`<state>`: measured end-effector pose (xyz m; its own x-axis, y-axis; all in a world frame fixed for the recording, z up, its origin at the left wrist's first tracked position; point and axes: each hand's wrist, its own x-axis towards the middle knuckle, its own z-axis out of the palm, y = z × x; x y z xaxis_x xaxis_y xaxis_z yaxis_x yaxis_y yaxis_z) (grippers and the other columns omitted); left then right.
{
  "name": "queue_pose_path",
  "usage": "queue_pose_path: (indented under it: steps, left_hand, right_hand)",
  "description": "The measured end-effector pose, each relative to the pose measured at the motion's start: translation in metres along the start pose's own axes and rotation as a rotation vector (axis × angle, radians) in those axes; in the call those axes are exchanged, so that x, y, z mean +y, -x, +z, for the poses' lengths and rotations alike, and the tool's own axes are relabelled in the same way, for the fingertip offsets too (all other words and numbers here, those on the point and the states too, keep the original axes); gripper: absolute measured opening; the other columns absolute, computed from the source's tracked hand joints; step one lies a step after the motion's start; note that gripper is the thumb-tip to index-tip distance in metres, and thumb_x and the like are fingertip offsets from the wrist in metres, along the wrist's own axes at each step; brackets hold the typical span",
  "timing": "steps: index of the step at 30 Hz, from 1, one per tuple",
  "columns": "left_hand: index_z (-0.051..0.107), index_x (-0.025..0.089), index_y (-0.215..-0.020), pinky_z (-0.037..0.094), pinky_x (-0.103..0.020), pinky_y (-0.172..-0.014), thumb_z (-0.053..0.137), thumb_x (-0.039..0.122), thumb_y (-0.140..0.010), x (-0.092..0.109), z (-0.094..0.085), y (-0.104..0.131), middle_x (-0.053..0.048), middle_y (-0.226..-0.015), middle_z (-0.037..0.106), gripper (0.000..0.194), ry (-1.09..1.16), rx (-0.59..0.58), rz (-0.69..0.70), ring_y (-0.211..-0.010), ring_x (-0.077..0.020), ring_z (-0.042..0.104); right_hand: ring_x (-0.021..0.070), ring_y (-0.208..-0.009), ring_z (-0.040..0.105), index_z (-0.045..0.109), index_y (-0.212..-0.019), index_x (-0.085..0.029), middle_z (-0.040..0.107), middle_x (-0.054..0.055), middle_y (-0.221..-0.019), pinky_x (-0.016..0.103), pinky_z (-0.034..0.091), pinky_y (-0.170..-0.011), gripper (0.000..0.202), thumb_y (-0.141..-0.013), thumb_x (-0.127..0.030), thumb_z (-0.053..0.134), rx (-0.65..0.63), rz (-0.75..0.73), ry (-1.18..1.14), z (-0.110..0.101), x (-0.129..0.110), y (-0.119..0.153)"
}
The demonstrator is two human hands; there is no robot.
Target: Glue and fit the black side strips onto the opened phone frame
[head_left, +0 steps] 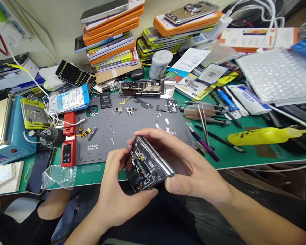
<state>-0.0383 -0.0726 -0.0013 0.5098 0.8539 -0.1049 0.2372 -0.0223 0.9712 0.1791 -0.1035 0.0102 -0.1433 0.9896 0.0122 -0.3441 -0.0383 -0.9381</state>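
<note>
An opened phone (142, 166) with its inner parts and circuitry showing is held tilted above the table's front edge. My left hand (119, 194) grips its left and lower edges, thumb along the bottom. Around the right side, by the shiny metal edge, my right hand (193, 170) is wrapped, its thumb at the lower corner. Beyond the hands lies a grey work mat (137, 132) with small screws, a black battery (105, 99), camera modules (130, 111) and flex cables (84, 132). An open phone frame (142, 87) rests at the mat's back edge.
Tweezers (203, 124), a purple tool (205, 144) and a yellow bottle (262, 136) lie right. Stacked boxes (112, 37) stand behind. A red device (69, 146), a dark phone (40, 170) and a blue machine (17, 146) are left. Another person's leg shows lower left.
</note>
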Motion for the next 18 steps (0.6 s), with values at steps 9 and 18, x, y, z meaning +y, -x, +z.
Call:
queue_pose_path:
  steps: [9,18]
  left_hand:
    - [0.055,0.033,-0.147,0.055,-0.047,-0.121,0.097,0.026,-0.076,0.006,-0.001,0.000,-0.006,-0.152,0.056,0.083,0.031,-0.016,-0.058,-0.144,-0.0302,0.062]
    - [0.053,0.027,-0.148,0.055,-0.050,-0.121,0.094,0.032,-0.079,0.015,0.004,-0.004,-0.012,-0.157,0.058,0.081,0.132,-0.047,-0.204,-0.141,-0.0319,0.064]
  right_hand:
    - [0.0270,-0.141,0.069,0.066,-0.152,-0.041,0.069,0.002,-0.152,0.035,0.059,-0.118,0.074,-0.087,-0.062,0.095,-0.008,0.002,0.048,0.003,-0.003,-0.001]
    - [0.0279,-0.130,0.074,0.070,-0.142,-0.028,0.076,0.007,-0.138,0.039,0.063,-0.113,0.069,-0.093,-0.076,0.082,0.143,0.039,0.212,0.008,-0.007,-0.016]
